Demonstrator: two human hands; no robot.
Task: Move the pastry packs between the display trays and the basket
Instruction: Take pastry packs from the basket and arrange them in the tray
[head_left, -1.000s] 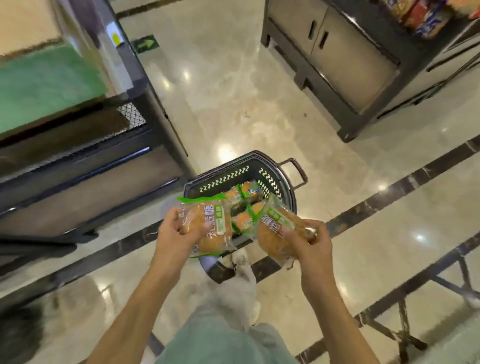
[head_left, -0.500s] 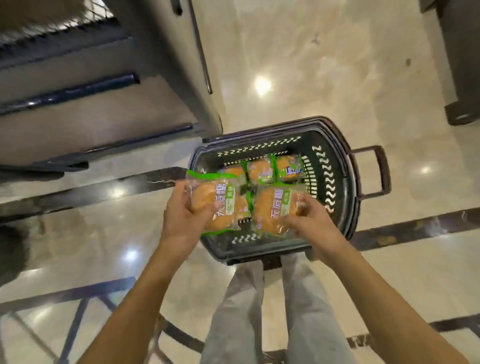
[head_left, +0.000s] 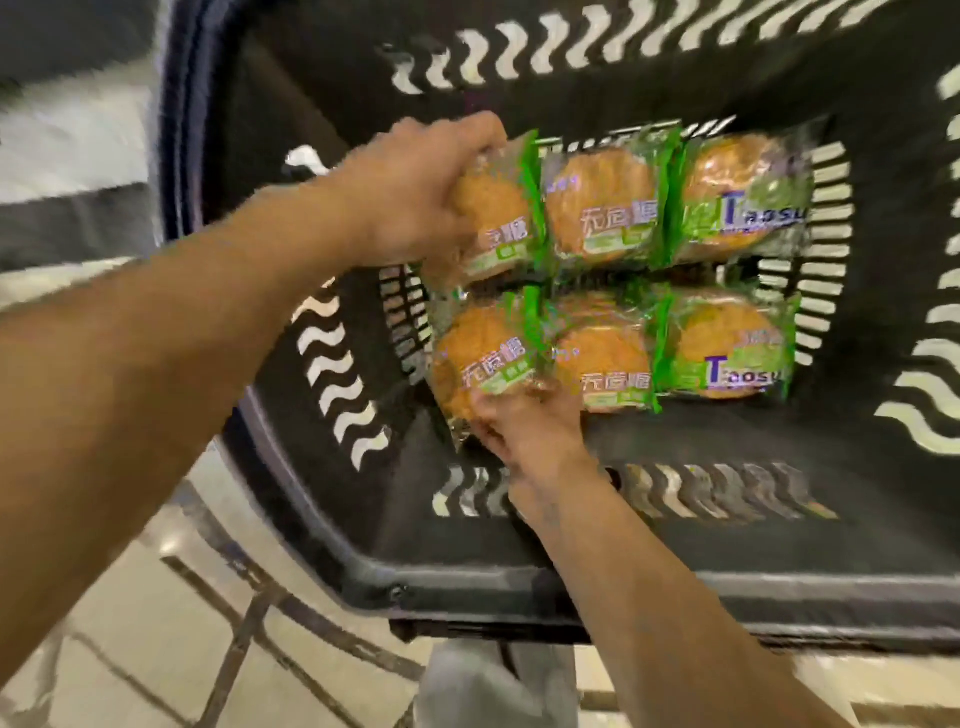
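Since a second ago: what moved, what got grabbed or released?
Both hands went down into the basket, each with its pastry pack. Left hand now grips its pack at the far-left slot; right hand grips its pack at the near-left slot. Nothing released. Four packs in the basket stayed put.

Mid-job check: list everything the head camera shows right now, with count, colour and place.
pastry packs: six, golden pastries in clear wrap with green bands, two rows of three on the basket floor; far-left pack, near-left pack
basket: one, black plastic with slotted walls, on the floor in front of the person
floor: pale glossy tiles with dark lines, at the left and below the basket
trouser leg: one, light grey, bottom centre
left hand: grips the far-left pack
right hand: pinches the near edge of the near-left pack
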